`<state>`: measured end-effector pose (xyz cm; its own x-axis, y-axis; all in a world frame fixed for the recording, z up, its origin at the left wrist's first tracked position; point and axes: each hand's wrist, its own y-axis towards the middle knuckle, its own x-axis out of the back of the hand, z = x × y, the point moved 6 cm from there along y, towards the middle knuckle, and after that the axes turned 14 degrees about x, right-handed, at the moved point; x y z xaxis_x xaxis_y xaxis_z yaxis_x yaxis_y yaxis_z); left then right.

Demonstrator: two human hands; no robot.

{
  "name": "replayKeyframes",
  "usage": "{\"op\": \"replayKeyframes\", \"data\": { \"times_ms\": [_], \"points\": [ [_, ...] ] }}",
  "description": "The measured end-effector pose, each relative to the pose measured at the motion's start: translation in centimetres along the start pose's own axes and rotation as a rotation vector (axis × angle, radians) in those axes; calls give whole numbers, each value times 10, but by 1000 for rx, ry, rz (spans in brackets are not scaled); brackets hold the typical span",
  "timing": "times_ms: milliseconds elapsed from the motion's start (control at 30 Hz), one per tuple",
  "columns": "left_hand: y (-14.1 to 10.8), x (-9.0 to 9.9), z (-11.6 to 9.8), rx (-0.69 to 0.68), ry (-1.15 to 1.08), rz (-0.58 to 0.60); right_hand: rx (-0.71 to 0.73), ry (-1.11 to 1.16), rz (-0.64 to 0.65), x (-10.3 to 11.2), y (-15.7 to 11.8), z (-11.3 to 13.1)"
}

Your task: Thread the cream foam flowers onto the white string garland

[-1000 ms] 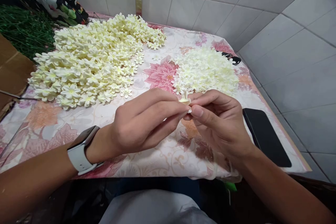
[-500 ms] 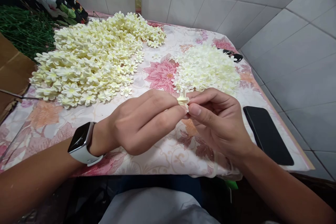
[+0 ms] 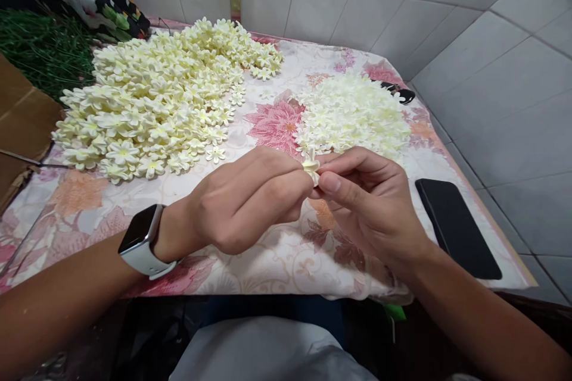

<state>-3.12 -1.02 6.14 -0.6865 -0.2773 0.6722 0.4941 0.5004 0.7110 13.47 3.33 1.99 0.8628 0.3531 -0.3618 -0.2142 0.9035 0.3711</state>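
Observation:
A small cream flower (image 3: 311,168) is pinched between my two hands above the front middle of the table. My left hand (image 3: 250,199), with a watch (image 3: 142,238) on its wrist, has its fingers closed round the flower's left side. From the right, the thumb and forefinger of my right hand (image 3: 373,205) pinch at the flower's edge; its other fingers are curled. Behind and to the left lies a big pile of yellowish flowers (image 3: 156,95). A smaller pile of whiter petal pieces (image 3: 353,113) sits just beyond my right hand.
The table has a floral cloth (image 3: 268,268). A black phone (image 3: 458,229) lies at the right edge, and a black object (image 3: 406,96) behind the white pile. Green stems (image 3: 40,53) and a cardboard box (image 3: 24,125) are at the left. Tiled walls stand behind and right.
My left hand has shifted slightly up, and its fingers have moved a little on the flower. My right hand remains in nearly the same pinch.

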Motion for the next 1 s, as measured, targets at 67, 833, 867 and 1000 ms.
{"op": "replayKeyframes", "data": {
  "times_ms": [67,833,867,1000],
  "points": [
    [-1,0,1,-2,-8,-2,-3,14,-2,0,0,1],
    [4,-5,8,125,-244,-69,-49,-20,11,1,1,0],
    [3,-4,7,133,-252,-71,-52,-28,11,2,0,1],
    [1,-4,4,162,-249,-81,-39,-36,18,1,-1,3]
  ]
}}
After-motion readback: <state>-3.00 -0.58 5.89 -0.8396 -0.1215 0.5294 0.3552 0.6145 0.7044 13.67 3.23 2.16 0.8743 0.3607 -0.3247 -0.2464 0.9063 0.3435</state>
